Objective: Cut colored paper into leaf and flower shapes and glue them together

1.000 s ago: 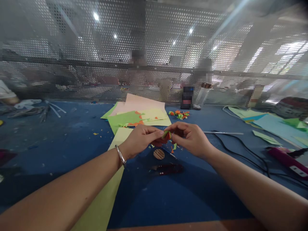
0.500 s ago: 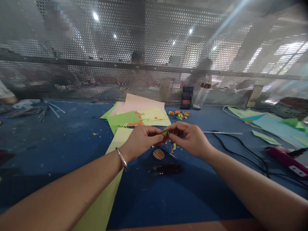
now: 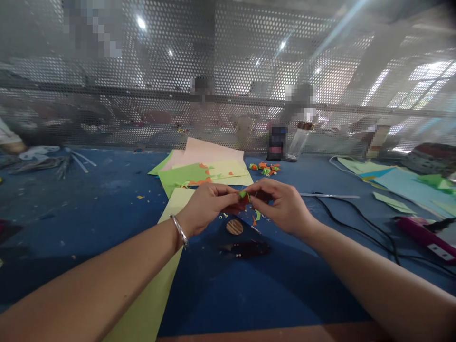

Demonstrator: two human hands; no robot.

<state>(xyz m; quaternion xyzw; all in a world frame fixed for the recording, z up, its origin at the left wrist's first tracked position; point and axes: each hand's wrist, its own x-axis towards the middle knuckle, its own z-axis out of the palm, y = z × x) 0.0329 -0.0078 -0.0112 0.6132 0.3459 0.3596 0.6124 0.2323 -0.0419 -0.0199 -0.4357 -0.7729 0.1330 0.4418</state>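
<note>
Green-and-orange paper (image 3: 244, 195) is pinched by the fingers (image 3: 227, 201) of the left hand (image 3: 204, 205) and right hand (image 3: 285, 205) just below the frame's centre, probably so it is steadied from both sides.

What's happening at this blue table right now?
Someone's left hand and right hand are together over the blue table, holding a small green and orange piece between them. Nearer the person lie a round striped disc and a dark cutting tool, neither in hand. Beyond the hands, a small pile of green and orange pieces sits to the right of some overlapping coloured sheets. Fine detail of the held piece is too small to make out.
</note>
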